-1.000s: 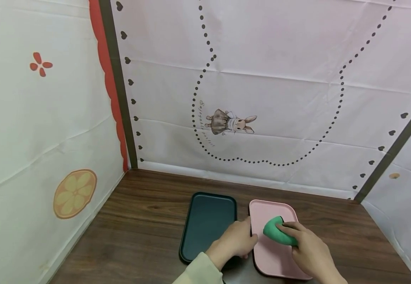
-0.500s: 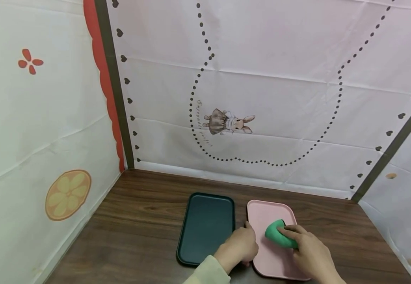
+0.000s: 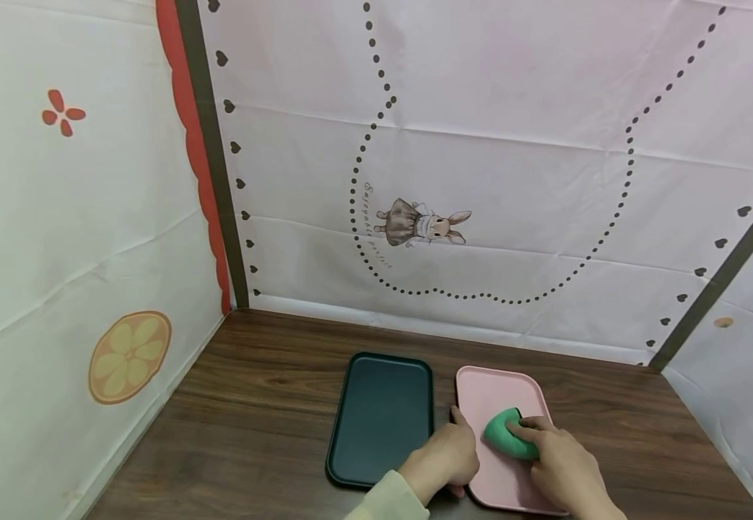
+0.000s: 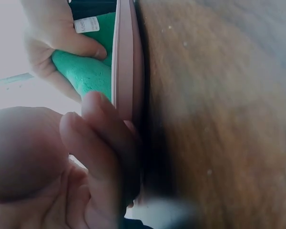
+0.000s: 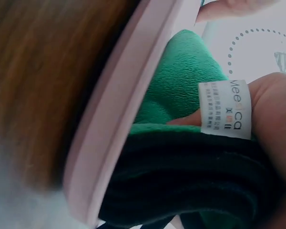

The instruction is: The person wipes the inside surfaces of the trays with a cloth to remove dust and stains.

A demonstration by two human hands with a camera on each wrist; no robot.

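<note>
A folded green cloth [image 3: 508, 433] with dark inner layers and a white label [image 5: 225, 109] lies against the pink tray [image 3: 492, 386]. My right hand [image 3: 564, 461] grips the cloth from the right, thumb and fingers on its folds, and holds it down on the tray's middle. At the tray's left edge is my left hand [image 3: 449, 453], one finger pointing forward along the rim and the others curled close to it. In the left wrist view the fingers of that hand [image 4: 102, 138] overlap the rim; their exact contact is partly hidden.
A dark green tray [image 3: 382, 419] lies just left of the pink one on the brown wooden table [image 3: 259, 412]. Printed cloth walls [image 3: 512, 217] stand behind the table and along both sides.
My right hand and the green cloth have shifted slightly toward the tray's near end. My left hand has slid a little nearer along the tray's left edge. Both trays stay in place.
</note>
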